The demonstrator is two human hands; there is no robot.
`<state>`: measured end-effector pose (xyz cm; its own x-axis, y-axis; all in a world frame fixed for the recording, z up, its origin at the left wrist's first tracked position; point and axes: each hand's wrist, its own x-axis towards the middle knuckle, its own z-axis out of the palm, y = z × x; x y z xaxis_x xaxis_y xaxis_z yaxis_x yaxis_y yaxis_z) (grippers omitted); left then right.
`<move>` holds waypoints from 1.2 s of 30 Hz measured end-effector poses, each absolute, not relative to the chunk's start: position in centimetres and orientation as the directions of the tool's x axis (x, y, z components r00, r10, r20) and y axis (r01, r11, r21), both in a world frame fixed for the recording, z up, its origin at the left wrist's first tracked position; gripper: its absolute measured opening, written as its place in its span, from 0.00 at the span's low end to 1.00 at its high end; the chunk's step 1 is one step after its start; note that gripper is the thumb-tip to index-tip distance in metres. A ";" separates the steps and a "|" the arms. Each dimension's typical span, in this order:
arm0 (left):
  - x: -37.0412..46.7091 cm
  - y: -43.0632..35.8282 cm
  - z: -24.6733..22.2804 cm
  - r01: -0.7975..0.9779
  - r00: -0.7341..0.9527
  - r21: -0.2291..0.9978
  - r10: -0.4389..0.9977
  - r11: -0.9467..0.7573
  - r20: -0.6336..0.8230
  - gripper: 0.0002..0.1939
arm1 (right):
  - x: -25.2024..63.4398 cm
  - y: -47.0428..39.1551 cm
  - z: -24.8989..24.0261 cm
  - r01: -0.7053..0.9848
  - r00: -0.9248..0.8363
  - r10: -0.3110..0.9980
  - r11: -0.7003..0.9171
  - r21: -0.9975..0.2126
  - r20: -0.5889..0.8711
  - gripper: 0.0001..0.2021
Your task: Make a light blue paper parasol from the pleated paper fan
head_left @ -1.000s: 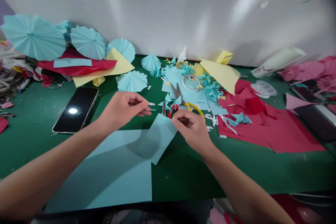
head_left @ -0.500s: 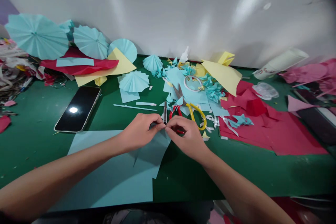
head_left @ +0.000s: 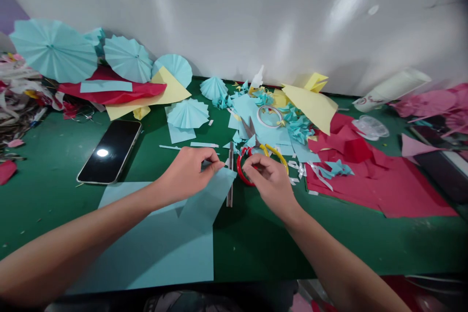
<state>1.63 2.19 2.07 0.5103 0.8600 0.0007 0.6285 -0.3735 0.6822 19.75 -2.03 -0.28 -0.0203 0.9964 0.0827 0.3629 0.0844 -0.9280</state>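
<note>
My left hand [head_left: 192, 173] pinches the upper edge of a light blue paper piece [head_left: 208, 200] between thumb and forefinger. That piece slants over a larger light blue sheet [head_left: 161, 253] lying flat by the table's front edge. My right hand [head_left: 270, 180] is a little to the right, apart from the paper, its thumb and forefinger drawn together; whatever may be between them cannot be made out. Between the hands lies a slim grey metal strip, perhaps a cutter [head_left: 229, 197]. Scissors with red and yellow handles [head_left: 244, 168] rest just behind my right hand.
A phone [head_left: 109, 151] lies at left. Pleated blue paper rounds [head_left: 54, 51] stand at the back left. A tape roll [head_left: 269, 117], a white glue bottle [head_left: 257, 78] and blue scraps fill the back middle. Red paper [head_left: 365, 185] covers the right, near a white tube [head_left: 393, 88].
My hands have come apart: the right has moved right, the left slightly left. The pinched paper's edge has swung up and left, baring more of the metal strip.
</note>
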 end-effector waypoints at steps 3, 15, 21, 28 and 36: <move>2.0 1.7 1.8 0.600 0.541 0.706 0.841 -0.377 -0.011 0.10 | 19.5 -2.2 -0.2 0.442 -0.123 0.983 0.176 -0.880 0.135 0.04; 0.5 3.0 3.0 0.730 0.401 0.587 0.915 -0.350 0.047 0.14 | 19.5 -2.3 -0.2 0.470 -0.111 0.986 0.162 -0.868 0.125 0.06; 0.9 2.5 2.8 0.609 0.567 0.682 0.823 -0.405 -0.018 0.10 | 19.2 -2.4 -0.3 0.469 -0.130 0.987 0.149 -0.871 0.099 0.08; 0.3 3.3 1.4 0.640 0.657 0.635 0.737 -0.432 -0.160 0.12 | 18.7 -2.6 -1.8 0.763 -0.228 0.952 0.306 -0.570 0.206 0.08; -0.9 3.2 -0.4 0.691 0.704 0.342 0.702 -0.638 -0.113 0.08 | 17.9 -3.5 -2.1 0.943 -0.309 0.949 0.298 -0.149 -0.058 0.11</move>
